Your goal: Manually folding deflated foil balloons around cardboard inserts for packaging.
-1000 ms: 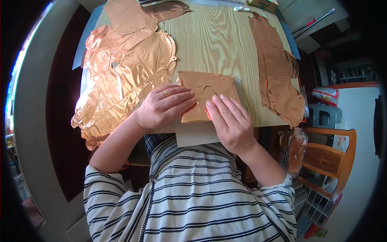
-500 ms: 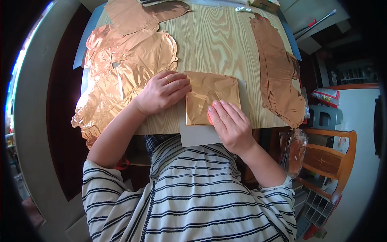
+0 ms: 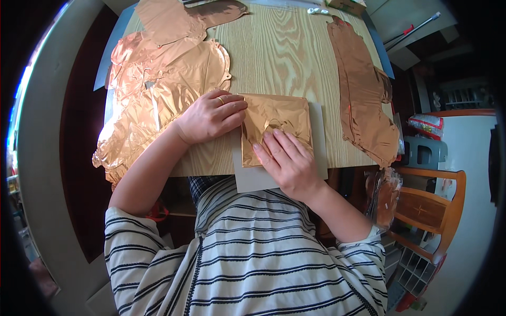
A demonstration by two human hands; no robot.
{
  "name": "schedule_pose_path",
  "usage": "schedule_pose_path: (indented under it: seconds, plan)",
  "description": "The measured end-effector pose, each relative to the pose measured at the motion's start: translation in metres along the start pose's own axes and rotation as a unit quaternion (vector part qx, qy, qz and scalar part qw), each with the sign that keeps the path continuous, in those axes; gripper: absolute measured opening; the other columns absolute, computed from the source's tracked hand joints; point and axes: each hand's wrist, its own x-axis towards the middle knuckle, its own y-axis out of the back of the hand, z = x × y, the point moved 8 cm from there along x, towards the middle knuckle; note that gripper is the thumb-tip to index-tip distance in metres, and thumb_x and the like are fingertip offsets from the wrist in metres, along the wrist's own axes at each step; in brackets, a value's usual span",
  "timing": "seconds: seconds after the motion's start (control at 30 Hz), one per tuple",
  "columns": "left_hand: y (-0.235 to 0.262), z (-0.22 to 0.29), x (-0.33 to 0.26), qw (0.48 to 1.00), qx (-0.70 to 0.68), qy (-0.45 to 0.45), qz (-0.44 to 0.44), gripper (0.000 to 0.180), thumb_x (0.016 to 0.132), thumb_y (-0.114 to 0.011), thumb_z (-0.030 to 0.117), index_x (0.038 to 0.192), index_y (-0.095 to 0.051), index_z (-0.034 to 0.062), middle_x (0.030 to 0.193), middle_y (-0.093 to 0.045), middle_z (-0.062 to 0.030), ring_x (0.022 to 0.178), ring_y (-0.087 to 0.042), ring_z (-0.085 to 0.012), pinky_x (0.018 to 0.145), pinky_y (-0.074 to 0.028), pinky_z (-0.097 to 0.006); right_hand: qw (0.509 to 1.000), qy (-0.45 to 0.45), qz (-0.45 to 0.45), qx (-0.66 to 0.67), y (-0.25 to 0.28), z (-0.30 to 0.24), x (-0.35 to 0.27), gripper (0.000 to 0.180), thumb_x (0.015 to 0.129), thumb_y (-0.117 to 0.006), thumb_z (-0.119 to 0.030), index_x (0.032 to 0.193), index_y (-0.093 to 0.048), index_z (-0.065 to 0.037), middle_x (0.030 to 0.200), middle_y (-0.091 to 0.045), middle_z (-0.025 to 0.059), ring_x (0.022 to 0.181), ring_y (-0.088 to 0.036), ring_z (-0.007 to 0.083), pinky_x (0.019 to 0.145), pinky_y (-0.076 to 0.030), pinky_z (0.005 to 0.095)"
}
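Note:
A rose-gold foil balloon folded into a flat square [image 3: 253, 126] lies near the table's front edge, on a pale grey card [image 3: 255, 179] that sticks out at its near and right sides. My left hand [image 3: 213, 117], with a ring on one finger, is closed at the square's upper left edge; its thumb is hidden. My right hand [image 3: 289, 163] rests flat on the lower middle of the foil with fingers stretched out. The foil creases and shines just beyond those fingertips.
Large crumpled foil balloons [image 3: 163, 79] cover the table's left side, one overlapping another at the back. A long flat foil balloon [image 3: 363, 89] runs along the right. A small white object [image 3: 318, 11] and a box [image 3: 348, 6] sit at the far edge. A wooden chair [image 3: 427, 210] stands at right.
My right hand has slid left across the folded foil. The square has shifted slightly left and towards me, baring more card on its right. My left hand stays at its edge.

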Motion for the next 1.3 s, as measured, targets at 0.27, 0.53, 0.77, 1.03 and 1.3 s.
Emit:
schedule_pose_path:
  seconds: [0.27,0.53,0.77,1.03,1.3]
  plan:
    - [0.007,0.002,-0.005,0.999,-0.013,0.020,-0.032,0.019,0.082,-0.066,0.014,0.097,-0.065,0.0025,0.111,-0.070,-0.0116,0.107,-0.069,-0.0272,0.089,-0.056,-0.041,0.999,0.002,-0.033,0.024,-0.010,-0.001,-0.002,0.039,0.091,-0.056,-0.019,0.124,-0.067,-0.001,0.128,-0.065,0.0223,0.122,-0.060,0.0396,0.108,-0.046,0.0495]
    - [0.020,-0.007,-0.016,0.973,-0.034,0.228,-0.009,0.023,0.082,-0.070,0.011,0.103,-0.067,0.0020,0.107,-0.068,-0.0109,0.098,-0.069,-0.0279,0.085,-0.055,-0.040,0.999,0.007,-0.045,0.022,-0.010,-0.004,0.005,0.038,0.091,-0.056,-0.019,0.123,-0.067,-0.001,0.129,-0.065,0.0216,0.122,-0.060,0.0389,0.106,-0.047,0.0487]
    - [0.014,-0.001,-0.053,0.771,-0.146,0.604,-0.140,0.044,0.085,-0.077,0.026,0.121,-0.065,0.0036,0.108,-0.066,-0.0145,0.094,-0.068,-0.0281,0.085,-0.054,-0.040,0.999,-0.016,-0.018,0.042,-0.010,-0.001,0.000,0.039,0.090,-0.056,-0.013,0.126,-0.070,-0.007,0.133,-0.065,0.0164,0.123,-0.061,0.0341,0.106,-0.049,0.0474]
    - [0.010,0.003,-0.043,0.780,-0.138,0.595,-0.139,0.050,0.082,-0.078,0.029,0.120,-0.057,0.0041,0.116,-0.060,-0.0158,0.105,-0.064,-0.0313,0.090,-0.051,-0.042,0.999,-0.015,0.002,0.051,-0.006,-0.004,-0.009,0.036,0.091,-0.056,-0.014,0.123,-0.073,-0.009,0.132,-0.066,0.0144,0.122,-0.063,0.0330,0.105,-0.050,0.0465]
    - [0.007,0.108,-0.104,0.586,-0.412,0.697,0.020,0.027,0.098,-0.071,0.018,0.108,-0.061,-0.0040,0.094,-0.067,-0.0012,0.083,-0.059,-0.0050,0.074,-0.050,-0.023,0.997,-0.003,-0.007,0.082,-0.004,-0.008,-0.020,0.039,0.092,-0.055,-0.015,0.128,-0.070,-0.011,0.133,-0.066,0.0149,0.123,-0.063,0.0340,0.105,-0.049,0.0466]
